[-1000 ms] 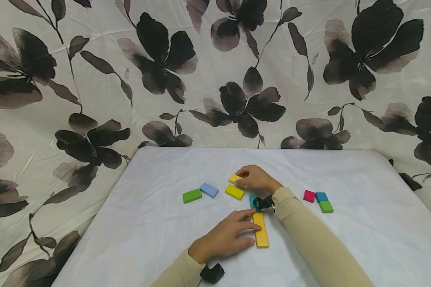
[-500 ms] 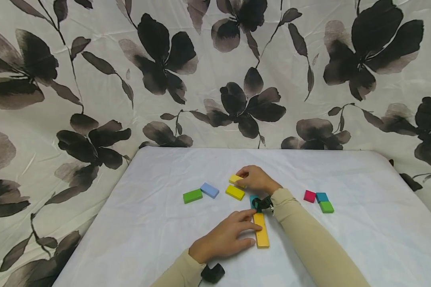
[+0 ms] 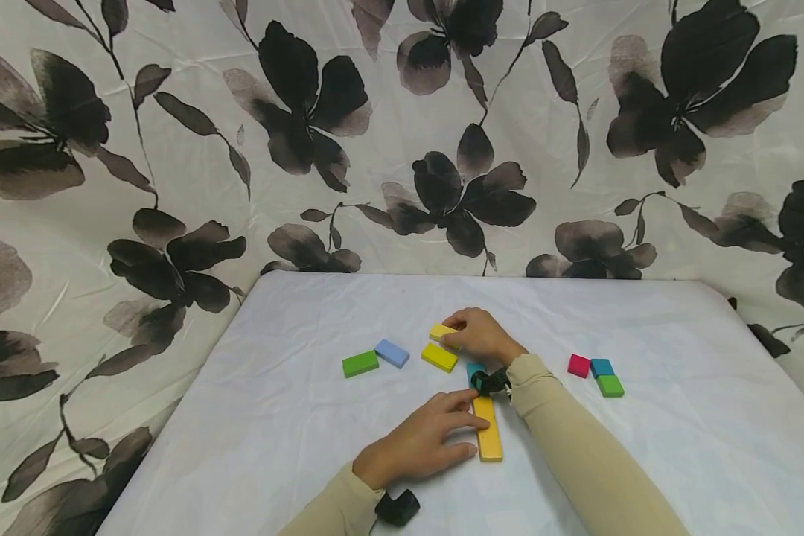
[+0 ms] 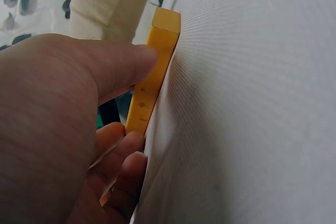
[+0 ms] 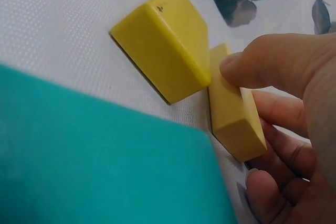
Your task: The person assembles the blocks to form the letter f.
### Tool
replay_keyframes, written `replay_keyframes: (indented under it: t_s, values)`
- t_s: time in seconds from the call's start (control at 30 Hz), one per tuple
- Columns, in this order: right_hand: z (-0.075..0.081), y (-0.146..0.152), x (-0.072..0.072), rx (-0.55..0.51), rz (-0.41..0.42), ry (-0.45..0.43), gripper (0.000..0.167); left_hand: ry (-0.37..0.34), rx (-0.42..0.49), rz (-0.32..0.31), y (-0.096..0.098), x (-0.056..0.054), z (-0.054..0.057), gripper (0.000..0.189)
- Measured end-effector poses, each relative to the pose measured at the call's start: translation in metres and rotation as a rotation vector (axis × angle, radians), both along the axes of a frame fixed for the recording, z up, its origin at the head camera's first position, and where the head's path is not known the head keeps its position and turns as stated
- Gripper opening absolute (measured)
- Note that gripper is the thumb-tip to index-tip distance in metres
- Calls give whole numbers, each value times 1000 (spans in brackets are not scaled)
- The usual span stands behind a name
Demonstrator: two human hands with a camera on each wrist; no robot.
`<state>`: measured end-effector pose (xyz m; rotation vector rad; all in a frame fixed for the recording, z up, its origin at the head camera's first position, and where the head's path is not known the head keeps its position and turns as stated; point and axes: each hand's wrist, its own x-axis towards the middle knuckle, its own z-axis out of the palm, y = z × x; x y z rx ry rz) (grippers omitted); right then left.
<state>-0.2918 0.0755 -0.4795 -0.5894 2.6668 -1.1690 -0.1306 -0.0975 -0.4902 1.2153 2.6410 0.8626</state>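
In the head view my left hand (image 3: pixel 423 439) lies at a long orange-yellow block (image 3: pixel 487 435), one finger across its top and the thumb at its side. A teal block (image 5: pixel 105 150) stands beyond that block's far end, partly hidden by the right wrist's black strap in the head view. My right hand (image 3: pixel 481 333) pinches a pale yellow block (image 5: pixel 234 114), its thumb on the upper face and fingers behind. Right beside it, corner close against it, sits a brighter yellow block (image 3: pixel 439 357).
To the left, a green block (image 3: pixel 360 364) and a light blue block (image 3: pixel 392 353) lie corner to corner. On the right are a red block (image 3: pixel 579 365), a blue block (image 3: pixel 602 368) and another green block (image 3: pixel 610 385). A white cloth (image 3: pixel 275 439) covers the table.
Both hands and the blocks stay as they were. The head view has only shifted slightly.
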Motion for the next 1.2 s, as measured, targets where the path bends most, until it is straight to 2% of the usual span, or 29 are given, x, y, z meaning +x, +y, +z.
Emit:
replay_keyframes:
  t_s: [0.2,0.53,0.97,1.2]
  values:
    - [1,4,0,0,9,23,34,7,-3,2,1,0,0,35]
    - [2,12,1,-17,-2,8,33,6,-5,7,0,-1,0,36]
    - [-3,22,8,-129,-36,-20,36,-5,-1,10,0,-1,-2,35]
    - [-4,30,13,-201,-78,-75,36,-19,-13,21,1,-1,-1,36]
